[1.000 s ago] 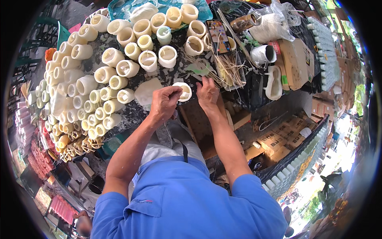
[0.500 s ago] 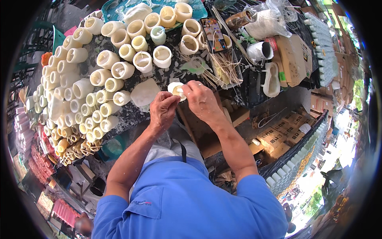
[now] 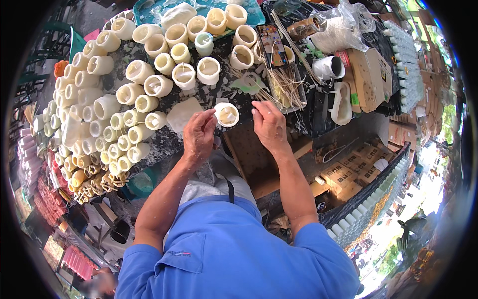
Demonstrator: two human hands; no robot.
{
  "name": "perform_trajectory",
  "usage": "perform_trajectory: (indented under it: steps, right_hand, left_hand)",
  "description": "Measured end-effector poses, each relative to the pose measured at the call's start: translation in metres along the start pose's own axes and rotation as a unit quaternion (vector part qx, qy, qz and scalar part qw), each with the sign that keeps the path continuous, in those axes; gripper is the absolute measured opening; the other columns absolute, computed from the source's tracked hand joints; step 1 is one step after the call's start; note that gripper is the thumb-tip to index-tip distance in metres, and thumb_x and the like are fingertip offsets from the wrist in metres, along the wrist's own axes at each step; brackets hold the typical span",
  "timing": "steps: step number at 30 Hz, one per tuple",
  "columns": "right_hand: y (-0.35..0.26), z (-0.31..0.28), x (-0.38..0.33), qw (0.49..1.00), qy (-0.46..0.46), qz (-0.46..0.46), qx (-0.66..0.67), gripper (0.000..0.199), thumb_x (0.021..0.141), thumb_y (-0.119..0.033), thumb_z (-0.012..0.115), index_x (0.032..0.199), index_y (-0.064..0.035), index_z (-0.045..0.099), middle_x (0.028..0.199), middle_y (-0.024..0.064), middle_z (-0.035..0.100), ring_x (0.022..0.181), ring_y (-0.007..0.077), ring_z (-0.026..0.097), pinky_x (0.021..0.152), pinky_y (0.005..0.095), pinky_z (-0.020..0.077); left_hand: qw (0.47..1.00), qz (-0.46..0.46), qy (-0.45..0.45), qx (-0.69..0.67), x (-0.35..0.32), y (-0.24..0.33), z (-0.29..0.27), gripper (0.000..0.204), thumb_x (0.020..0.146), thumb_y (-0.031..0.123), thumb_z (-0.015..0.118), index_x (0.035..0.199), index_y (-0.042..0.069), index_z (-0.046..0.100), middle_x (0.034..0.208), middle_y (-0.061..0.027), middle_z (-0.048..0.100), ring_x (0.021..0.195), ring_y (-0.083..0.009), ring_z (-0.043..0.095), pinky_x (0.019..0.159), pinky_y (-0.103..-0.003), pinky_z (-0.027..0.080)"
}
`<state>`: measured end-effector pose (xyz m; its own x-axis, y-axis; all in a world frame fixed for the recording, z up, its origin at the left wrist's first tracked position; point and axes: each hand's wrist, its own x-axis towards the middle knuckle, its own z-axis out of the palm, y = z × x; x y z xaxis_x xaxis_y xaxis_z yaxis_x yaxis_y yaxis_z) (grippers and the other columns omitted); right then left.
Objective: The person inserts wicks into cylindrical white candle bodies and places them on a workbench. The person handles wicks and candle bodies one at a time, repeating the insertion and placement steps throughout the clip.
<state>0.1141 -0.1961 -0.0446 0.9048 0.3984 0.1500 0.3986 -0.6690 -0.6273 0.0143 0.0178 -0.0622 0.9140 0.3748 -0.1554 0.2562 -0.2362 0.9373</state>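
Note:
My left hand (image 3: 199, 133) pinches a small cream wax candle cup (image 3: 226, 114) by its rim, holding it just above the dark table edge. A thin wick stick stands inside the cup. My right hand (image 3: 268, 124) hovers beside the cup on its right, fingers curled loosely, thumb and forefinger close together near the rim. Whether something thin sits between those fingers is too small to tell. A flat cream wax slab (image 3: 182, 112) lies just left of my left hand.
Many cream candle cups (image 3: 149, 84) cover the dark table (image 3: 219, 94) to the left and back. A bundle of wick sticks (image 3: 286, 84), a phone (image 3: 275, 46), a white mug (image 3: 332, 67) and cardboard boxes (image 3: 368, 74) lie right. A brown board (image 3: 254, 154) sits below.
Both hands were closed together around the cup half a second ago; now the right hand has pulled slightly right, leaving the cup in the left hand.

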Motion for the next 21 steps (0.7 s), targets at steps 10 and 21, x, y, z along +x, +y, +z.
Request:
perform_trajectory:
  steps: [10, 21]
  right_hand:
    - [0.002, 0.020, -0.040, 0.969, -0.130, 0.169, 0.125, 0.057, 0.086, -0.006, 0.087, 0.139, -0.0019, 0.067, 0.117, 0.0135, 0.070, 0.081, 0.0243, 0.070, 0.077, 0.0392, 0.0606]
    - [0.023, 0.095, -0.039, 0.985, -0.088, 0.100, 0.112, 0.095, 0.068, -0.010, 0.100, 0.151, -0.0016, 0.055, 0.134, 0.0226, 0.065, 0.114, 0.0417, 0.071, 0.097, 0.0474, 0.0609]
  left_hand:
    - [0.989, -0.051, -0.097, 0.103, -0.025, -0.026, -0.011, 0.062, 0.086, 0.006, 0.084, 0.144, 0.006, 0.065, 0.120, -0.0123, 0.069, 0.086, -0.0198, 0.070, 0.075, -0.033, 0.059]
    - [0.960, -0.033, -0.234, 0.148, 0.043, -0.033, 0.009, 0.112, 0.066, 0.026, 0.098, 0.162, 0.003, 0.045, 0.153, -0.0239, 0.057, 0.139, -0.0413, 0.059, 0.116, -0.047, 0.050]
